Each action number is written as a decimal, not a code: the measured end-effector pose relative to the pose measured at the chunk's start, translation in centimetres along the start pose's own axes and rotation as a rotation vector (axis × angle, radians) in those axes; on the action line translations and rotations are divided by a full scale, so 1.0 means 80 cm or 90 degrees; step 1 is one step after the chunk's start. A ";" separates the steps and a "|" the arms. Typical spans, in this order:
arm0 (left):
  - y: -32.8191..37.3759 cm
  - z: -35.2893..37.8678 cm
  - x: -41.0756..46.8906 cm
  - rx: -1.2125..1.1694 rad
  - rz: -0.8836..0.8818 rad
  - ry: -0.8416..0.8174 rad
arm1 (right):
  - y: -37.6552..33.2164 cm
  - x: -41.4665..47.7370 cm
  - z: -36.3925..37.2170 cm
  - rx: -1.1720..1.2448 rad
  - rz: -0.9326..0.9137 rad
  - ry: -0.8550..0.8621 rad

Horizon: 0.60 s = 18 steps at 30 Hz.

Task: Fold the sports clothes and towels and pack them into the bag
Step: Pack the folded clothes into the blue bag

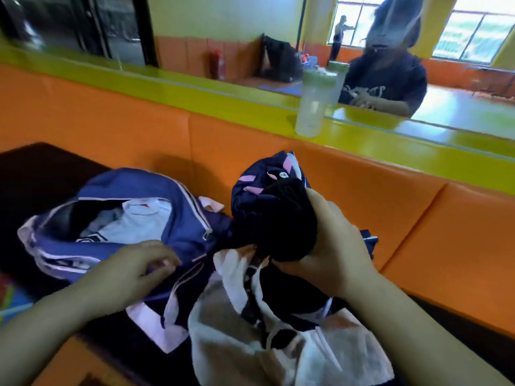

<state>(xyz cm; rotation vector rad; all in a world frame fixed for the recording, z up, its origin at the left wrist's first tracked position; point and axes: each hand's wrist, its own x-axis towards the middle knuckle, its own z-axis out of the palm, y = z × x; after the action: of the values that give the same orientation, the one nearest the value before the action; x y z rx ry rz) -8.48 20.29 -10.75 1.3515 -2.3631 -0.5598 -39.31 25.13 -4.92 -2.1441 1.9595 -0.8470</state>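
The right hand (331, 246) has its fingers and thumb wrapped tightly round a bunched navy garment (267, 207) with pink stripes, holding it up just right of the blue bag (184, 218). The left hand (131, 271), fingers curled, pinches the bag's fabric at the near rim of its unzipped opening. The bag lies on a dark bench (36, 176) against the orange padding (111, 121) at its far edge, and a white garment (139, 221) shows inside. A white and tan towel (237, 338) lies crumpled at the near edge, below the right hand. A clear bottle (312, 107) stands on the yellow-green ledge (223, 104) above the padding.
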 end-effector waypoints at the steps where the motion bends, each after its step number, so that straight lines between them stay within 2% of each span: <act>1: -0.019 -0.008 -0.007 0.010 -0.008 -0.001 | -0.014 0.011 0.010 0.018 -0.018 0.003; 7: -0.128 -0.052 -0.019 0.067 -0.059 0.010 | -0.102 0.073 0.081 0.095 -0.081 -0.017; 11: -0.206 -0.075 -0.011 0.197 -0.042 0.047 | -0.161 0.113 0.130 0.123 -0.082 -0.010; 14: -0.262 -0.092 -0.002 0.233 -0.021 0.010 | -0.204 0.141 0.164 0.177 -0.081 -0.010; 18: -0.304 -0.105 -0.002 0.265 -0.022 0.065 | -0.252 0.182 0.211 0.230 -0.065 -0.081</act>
<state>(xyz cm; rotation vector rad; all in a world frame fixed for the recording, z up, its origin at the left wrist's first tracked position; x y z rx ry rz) 13.47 7.80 -15.82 1.5481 -2.4626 0.0012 -13.46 9.77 -5.47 -2.0391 1.5134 -0.9679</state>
